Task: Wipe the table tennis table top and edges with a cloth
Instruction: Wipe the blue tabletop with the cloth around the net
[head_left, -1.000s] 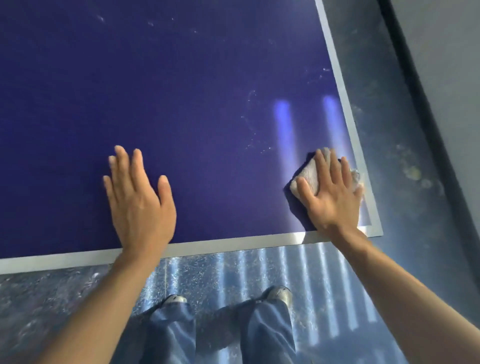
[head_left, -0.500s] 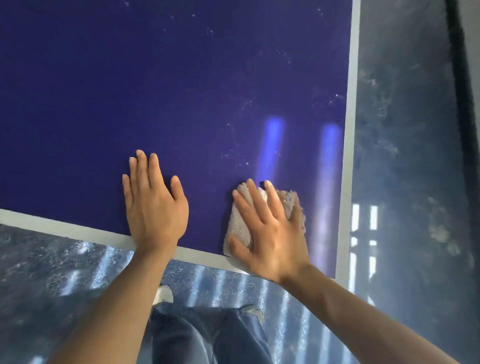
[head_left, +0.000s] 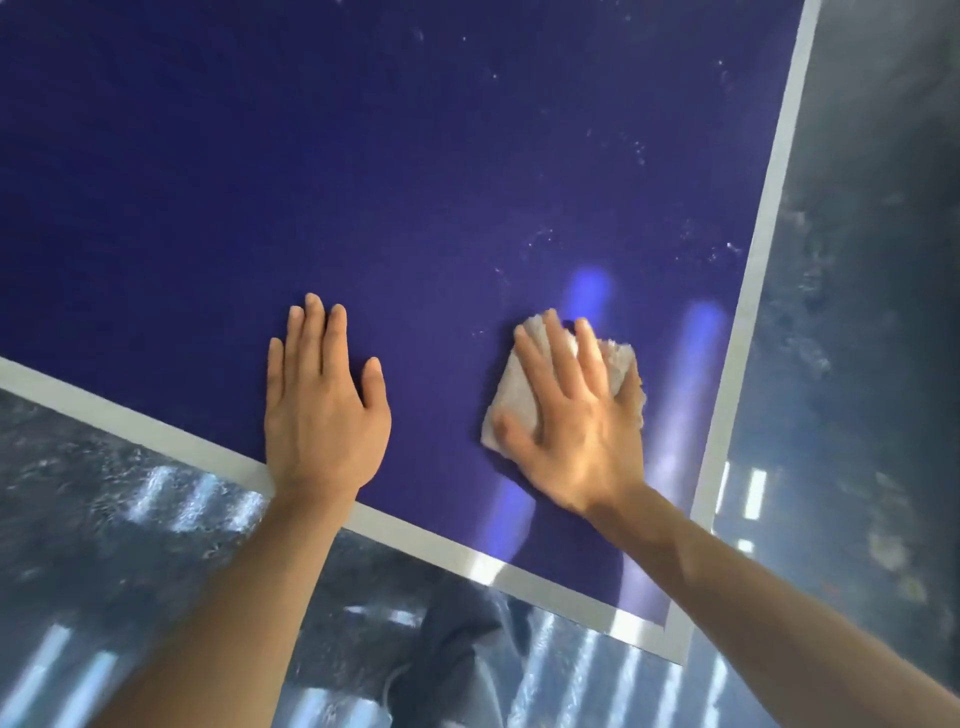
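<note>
The blue table tennis table top (head_left: 363, 182) fills most of the view, with a white border line along its near edge (head_left: 426, 545) and right edge (head_left: 769, 218). A folded white cloth (head_left: 511, 400) lies flat on the top near the front right corner. My right hand (head_left: 576, 415) presses on the cloth with straight, spread fingers. My left hand (head_left: 324, 410) rests flat on the bare blue surface to the left of the cloth, near the front edge. Pale dust specks (head_left: 540, 239) show on the top beyond the cloth.
A glossy grey floor (head_left: 857, 364) surrounds the table on the right and in front, with light reflections on it. My legs in blue trousers (head_left: 457, 649) stand just below the front edge.
The cloth under my right hand slid left from the right corner, then a little away from the front edge. My left hand stayed flat on the top. The view has tilted.
</note>
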